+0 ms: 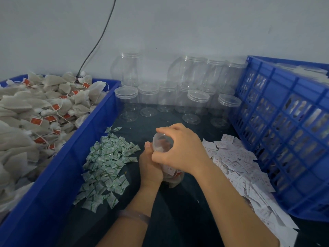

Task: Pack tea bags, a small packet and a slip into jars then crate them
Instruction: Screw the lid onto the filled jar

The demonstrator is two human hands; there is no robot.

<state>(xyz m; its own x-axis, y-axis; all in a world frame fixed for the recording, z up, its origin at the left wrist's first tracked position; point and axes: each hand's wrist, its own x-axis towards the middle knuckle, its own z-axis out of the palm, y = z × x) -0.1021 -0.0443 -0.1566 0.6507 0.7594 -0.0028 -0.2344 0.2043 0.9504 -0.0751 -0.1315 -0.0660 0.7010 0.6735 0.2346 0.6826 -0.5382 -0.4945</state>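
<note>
We note one clear jar (162, 145) held tilted above the dark table (178, 211), midway between two loose piles. The left hand (150, 168) wraps the jar's body from below; the right hand (179, 148) curls its fingers over the top rim, so both are clamped on the jar. Inside it we see tea bags and a white slip near the bottom; whether a lid is on we cannot tell. The blue bin (99, 122) on the left is heaped with tea bags (35, 113) bearing red tags. Green-and-white packets (106, 163) lie beside the bin, and white slips (236, 161) are spread against the blue lattice crate (284, 122) on the right. Pale flat pieces show above the crate's rim; its lower contents we cannot make out. Empty jars (165, 97) stand in rows along the wall.
</note>
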